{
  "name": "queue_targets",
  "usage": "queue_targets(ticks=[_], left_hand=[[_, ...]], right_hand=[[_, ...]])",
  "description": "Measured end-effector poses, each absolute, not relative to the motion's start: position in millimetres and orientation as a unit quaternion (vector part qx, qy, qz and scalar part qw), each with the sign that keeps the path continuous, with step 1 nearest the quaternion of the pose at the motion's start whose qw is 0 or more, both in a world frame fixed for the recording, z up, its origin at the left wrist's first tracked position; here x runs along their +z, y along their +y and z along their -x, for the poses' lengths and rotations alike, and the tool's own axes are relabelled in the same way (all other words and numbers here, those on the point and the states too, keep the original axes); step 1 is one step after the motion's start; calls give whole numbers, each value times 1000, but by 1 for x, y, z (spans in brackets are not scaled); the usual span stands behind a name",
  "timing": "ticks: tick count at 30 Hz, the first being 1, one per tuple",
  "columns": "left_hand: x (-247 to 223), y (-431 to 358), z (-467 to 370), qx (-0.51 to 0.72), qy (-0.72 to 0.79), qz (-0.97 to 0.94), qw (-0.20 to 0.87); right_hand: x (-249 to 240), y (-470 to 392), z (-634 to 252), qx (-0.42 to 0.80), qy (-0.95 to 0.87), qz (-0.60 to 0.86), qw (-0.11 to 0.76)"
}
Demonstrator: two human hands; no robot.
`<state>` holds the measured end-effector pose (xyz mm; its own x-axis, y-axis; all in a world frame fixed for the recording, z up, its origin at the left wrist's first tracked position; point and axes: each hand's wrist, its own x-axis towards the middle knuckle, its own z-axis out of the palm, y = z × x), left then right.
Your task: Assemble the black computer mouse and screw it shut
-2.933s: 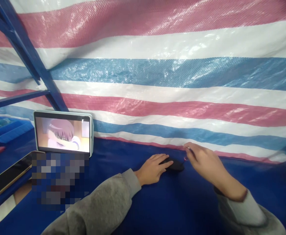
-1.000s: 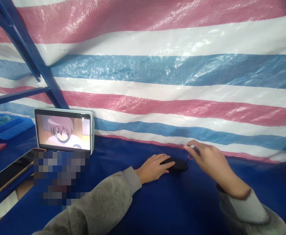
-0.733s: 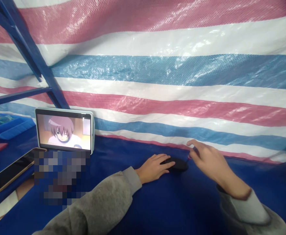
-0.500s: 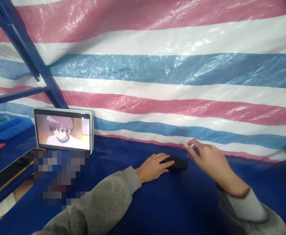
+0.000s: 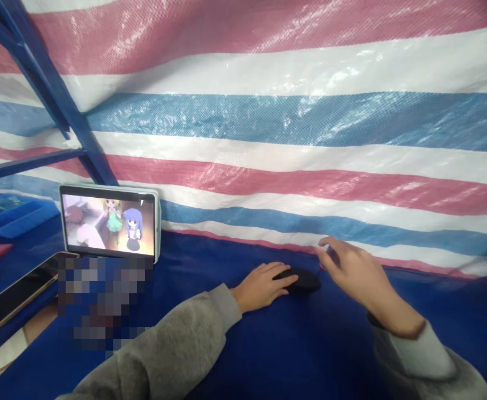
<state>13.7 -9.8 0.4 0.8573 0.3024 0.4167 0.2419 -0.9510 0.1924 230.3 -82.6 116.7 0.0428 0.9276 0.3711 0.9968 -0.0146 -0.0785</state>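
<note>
My left hand (image 5: 260, 286) lies on the blue cloth surface and holds the left end of a flat black oval object (image 5: 307, 281), its index finger across the top. What kind of thing it is I cannot tell. To the right, my right hand (image 5: 354, 272) is raised above the surface, thumb and index finger drawn together. Whatever the fingertips pinch is too small to make out. Just below them, a tiny red bit (image 5: 322, 267) shows at the right end of the black object.
A tablet (image 5: 110, 222) playing a cartoon stands upright at the left. In front of it are a phone (image 5: 22, 289) and a pixelated patch. A blue tray (image 5: 22, 216) sits farther left. Behind hangs a striped plastic sheet (image 5: 268, 116), with a blue metal frame (image 5: 51, 83).
The picture on the tablet has changed. Both hands and the black object have hardly moved.
</note>
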Motion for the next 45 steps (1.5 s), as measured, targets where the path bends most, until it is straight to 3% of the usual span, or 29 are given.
queue_targets(ticks=[30,45], left_hand=[[-1,-10,-14,236,144,-958,75],[2,-10,-13,228,142,-961,68]], right_hand=[[117,-82,-229,-115,-682,692,206],[121,-84,-227,-86,-687,701,170]])
